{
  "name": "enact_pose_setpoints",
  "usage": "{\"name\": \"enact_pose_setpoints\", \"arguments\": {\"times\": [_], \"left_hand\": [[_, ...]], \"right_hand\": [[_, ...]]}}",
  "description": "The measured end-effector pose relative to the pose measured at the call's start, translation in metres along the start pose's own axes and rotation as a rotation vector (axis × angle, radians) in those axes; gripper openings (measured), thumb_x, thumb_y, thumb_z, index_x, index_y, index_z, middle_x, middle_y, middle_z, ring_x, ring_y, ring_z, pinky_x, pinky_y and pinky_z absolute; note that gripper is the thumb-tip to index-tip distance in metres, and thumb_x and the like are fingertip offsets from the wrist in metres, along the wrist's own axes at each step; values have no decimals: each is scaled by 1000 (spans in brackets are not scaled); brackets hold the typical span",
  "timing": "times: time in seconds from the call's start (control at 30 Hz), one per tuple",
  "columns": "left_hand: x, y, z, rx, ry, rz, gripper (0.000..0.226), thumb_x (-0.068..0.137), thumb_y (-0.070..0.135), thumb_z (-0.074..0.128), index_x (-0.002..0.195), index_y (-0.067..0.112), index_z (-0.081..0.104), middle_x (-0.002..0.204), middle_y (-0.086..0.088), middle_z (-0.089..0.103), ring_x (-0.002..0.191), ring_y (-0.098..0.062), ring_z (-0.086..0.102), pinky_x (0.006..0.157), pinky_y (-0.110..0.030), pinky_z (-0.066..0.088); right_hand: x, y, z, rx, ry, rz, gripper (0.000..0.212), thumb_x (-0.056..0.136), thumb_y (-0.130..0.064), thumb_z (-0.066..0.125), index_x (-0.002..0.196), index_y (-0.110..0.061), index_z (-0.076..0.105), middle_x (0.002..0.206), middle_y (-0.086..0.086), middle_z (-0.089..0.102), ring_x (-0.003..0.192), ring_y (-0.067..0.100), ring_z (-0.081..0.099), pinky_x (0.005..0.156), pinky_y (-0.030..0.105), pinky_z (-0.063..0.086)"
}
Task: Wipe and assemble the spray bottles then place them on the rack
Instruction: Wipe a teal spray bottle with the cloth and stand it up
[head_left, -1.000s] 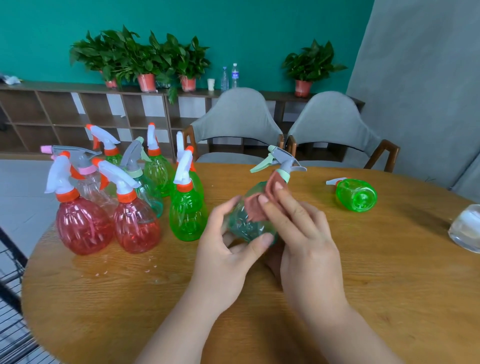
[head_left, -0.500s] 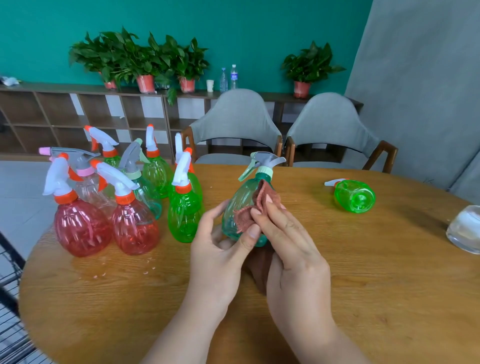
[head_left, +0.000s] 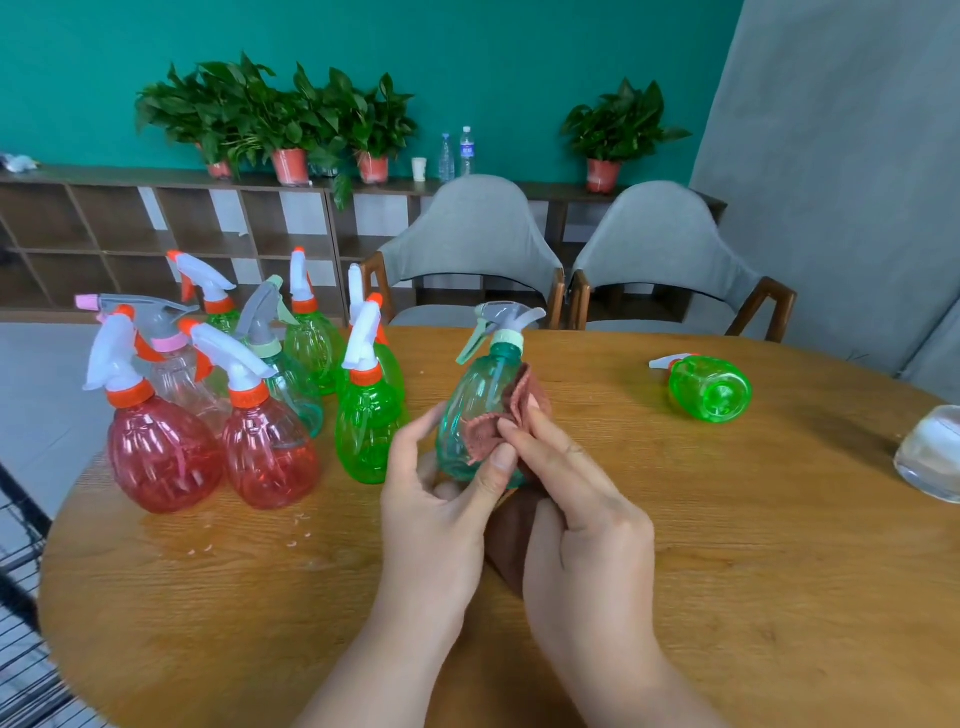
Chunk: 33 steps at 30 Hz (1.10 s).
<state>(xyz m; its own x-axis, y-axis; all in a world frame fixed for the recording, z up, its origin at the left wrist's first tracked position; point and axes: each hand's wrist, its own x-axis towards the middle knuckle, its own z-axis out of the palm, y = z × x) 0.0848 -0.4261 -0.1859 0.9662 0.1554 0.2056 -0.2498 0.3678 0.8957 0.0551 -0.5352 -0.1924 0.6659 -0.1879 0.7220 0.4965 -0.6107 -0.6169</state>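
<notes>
Bottle (head_left: 470, 415) is light, slick plastic: your left hand (head_left: 441, 499) clasps its belly, right hand (head_left: 576, 499) pinches cloth (head_left: 519, 405).

Bright, even daylight; soft shadows fall under the bottles (head_left: 270, 457) on the counter (head_left: 727, 545). Wide-angle bending curves the edges, and the corners look slightly soft.
</notes>
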Motion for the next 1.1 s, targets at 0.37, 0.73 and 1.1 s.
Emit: {"name": "enact_pose_setpoints", "arguments": {"times": [0.37,0.73,1.1], "left_hand": [[-2,-6,-3,357,-154,199,89,73,9,99,146,37,56,145,11,61,136,-13,61,91,-36,65],[4,7,-8,136,-150,132,92,77,4,90,154,31,47,139,14,66,128,-10,68,96,-29,61],[8,4,-17,496,-197,274,114,74,25,100,162,51,33,145,19,53,141,-15,55,110,-47,55]], "right_hand": [[19,7,-12,110,-29,147,89,86,29,49,152,-30,60,167,-13,44,153,-7,36,119,8,31],[-7,3,8,-4,19,-90,45,106,-7,48,145,-21,67,169,2,43,153,17,46,118,37,47],[20,6,-13,-286,-43,-89,71,87,-13,39,154,-30,59,169,-18,39,151,14,44,117,27,42]]}}
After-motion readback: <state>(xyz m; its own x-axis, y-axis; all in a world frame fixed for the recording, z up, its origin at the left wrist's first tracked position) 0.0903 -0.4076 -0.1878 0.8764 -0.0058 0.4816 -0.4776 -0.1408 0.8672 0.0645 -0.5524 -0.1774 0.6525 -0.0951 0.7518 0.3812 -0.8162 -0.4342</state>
